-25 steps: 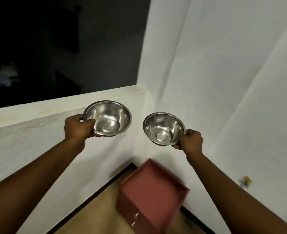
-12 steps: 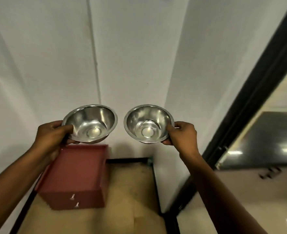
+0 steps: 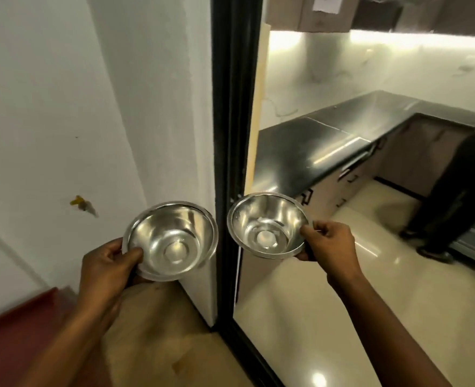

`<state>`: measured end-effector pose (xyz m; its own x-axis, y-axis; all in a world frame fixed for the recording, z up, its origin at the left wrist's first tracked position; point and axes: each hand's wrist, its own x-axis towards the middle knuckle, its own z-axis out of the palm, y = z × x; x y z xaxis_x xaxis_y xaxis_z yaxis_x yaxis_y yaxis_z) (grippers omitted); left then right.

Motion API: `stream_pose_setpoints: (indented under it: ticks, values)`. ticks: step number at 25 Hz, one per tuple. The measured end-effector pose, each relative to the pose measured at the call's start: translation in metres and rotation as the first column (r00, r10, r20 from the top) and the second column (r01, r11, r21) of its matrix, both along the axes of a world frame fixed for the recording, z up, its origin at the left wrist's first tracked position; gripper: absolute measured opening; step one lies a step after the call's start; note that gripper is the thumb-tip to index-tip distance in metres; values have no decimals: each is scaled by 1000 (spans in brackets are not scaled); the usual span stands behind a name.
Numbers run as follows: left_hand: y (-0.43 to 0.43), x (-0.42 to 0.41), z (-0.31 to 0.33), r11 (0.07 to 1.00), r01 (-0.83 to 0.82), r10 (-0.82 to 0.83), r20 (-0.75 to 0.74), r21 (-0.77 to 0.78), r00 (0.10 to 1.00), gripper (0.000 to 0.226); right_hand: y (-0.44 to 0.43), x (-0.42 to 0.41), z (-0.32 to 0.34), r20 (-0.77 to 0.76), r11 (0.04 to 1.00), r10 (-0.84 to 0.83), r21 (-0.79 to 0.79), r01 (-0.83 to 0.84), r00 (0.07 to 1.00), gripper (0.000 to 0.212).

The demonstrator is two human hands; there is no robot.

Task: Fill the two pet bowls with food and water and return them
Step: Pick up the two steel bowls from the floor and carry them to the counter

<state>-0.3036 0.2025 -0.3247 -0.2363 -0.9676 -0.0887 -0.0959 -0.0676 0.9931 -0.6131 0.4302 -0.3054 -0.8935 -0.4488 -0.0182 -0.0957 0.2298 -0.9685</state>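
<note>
I hold two shiny steel pet bowls in front of me, side by side and both empty. My left hand grips the near-left rim of the left bowl, thumb inside. The right bowl is pinched at its right rim by my right hand. The bowls are apart, with a small gap between their rims, and tilted slightly toward me.
A black door frame stands straight ahead beside a white wall. Beyond it lies a kitchen with a dark countertop, drawers and a glossy cream floor. A person in dark trousers stands at right. A red box sits low left.
My view has swung to the right: the wall corner and red box slid left, and the door frame and kitchen came into view. Both bowls stay held the same way.
</note>
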Motion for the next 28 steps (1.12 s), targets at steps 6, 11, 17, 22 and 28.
stream_pose_setpoints:
  ticks: [6, 11, 17, 22, 28]
  values:
    - [39, -135, -25, 972, 232, -233, 10, 35, 973, 27, 68, -96, -19, 42, 981, -195, -2, 195, 980, 15]
    - [58, -277, -28, 961, 276, -276, 0, 35, 961, 33, 97, -226, -19, 23, 967, -253, 5, 253, 967, 14]
    - [66, -425, -18, 967, 247, -246, -22, 69, 969, 35, 110, -377, -2, 20, 971, -235, 45, 234, 972, 14]
    - [56, -501, -17, 970, 219, -218, -25, 108, 976, 34, 94, -457, -1, 11, 978, -202, 55, 201, 979, 16]
    - [12, -588, -29, 982, 145, -143, -27, 120, 989, 35, 39, -549, -11, 15, 989, -123, 84, 121, 992, 19]
